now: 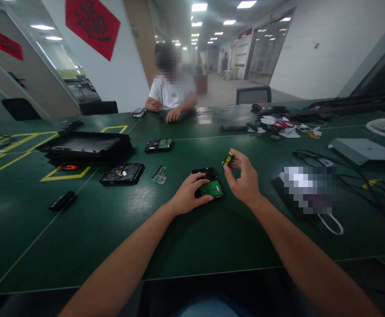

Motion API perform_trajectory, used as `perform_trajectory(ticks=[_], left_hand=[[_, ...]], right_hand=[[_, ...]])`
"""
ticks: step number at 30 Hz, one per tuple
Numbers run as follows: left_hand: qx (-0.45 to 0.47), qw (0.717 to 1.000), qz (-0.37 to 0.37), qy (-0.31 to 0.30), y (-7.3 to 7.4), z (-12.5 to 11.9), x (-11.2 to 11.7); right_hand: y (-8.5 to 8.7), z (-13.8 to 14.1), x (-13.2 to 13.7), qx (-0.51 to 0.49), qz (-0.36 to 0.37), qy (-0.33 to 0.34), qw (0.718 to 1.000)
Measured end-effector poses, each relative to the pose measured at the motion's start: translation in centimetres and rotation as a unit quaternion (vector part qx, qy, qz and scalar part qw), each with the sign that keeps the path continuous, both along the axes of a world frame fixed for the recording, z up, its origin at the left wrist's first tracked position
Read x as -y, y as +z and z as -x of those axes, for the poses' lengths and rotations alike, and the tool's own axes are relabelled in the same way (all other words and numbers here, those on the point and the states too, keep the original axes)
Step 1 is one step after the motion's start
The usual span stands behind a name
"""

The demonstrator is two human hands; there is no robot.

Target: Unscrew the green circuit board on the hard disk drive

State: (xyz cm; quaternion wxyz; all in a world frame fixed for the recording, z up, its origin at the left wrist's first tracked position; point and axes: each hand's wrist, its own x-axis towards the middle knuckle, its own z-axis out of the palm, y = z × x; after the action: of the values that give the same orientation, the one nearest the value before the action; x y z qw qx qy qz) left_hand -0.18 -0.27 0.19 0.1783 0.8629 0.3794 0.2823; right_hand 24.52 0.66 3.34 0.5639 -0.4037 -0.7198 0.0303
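Observation:
A hard drive (214, 188) lies on the green table before me, its green circuit board facing up. My left hand (192, 193) holds it from the left, fingers over the far side and thumb at the near edge. Up and to the right of the drive, my right hand (243, 178) pinches a small screwdriver (228, 158) by its yellow and black handle; its shaft cannot be made out. A loose circuit board (159, 175) lies left of the drive. Further left is another hard drive (122, 173), and a third drive (159, 145) with a green board lies behind.
Black trays (89, 147) are stacked at the left, near a dark object (62, 201). Across the table (113, 246) sits a person (172, 92) with both hands over the tabletop. On the right are a blurred-out box (307, 189), black cables (360, 176) and a grey metal case (365, 150).

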Motion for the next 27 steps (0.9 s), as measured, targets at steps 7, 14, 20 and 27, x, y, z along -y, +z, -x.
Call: perform_trajectory(ticks=[7,14,20,27], left_hand=[[0.001,1.0,-0.001,0.001,0.12,-0.03,0.13],[0.004,1.0,-0.002,0.001,0.18,-0.02,0.18],[-0.002,1.0,-0.002,0.0,0.1,0.03,0.1],[0.002,1.0,-0.007,0.001,-0.32,-0.02,-0.06]], right_hand=[[0.0,-0.06,0.02,0.003,0.002,0.007,1.0],[0.49,-0.11,0.27,0.021,-0.005,0.01,1.0],[0.31,-0.01,0.26,0.005,0.01,0.024,1.0],[0.43,-0.12,0.11,0.025,-0.027,-0.008,0.999]])
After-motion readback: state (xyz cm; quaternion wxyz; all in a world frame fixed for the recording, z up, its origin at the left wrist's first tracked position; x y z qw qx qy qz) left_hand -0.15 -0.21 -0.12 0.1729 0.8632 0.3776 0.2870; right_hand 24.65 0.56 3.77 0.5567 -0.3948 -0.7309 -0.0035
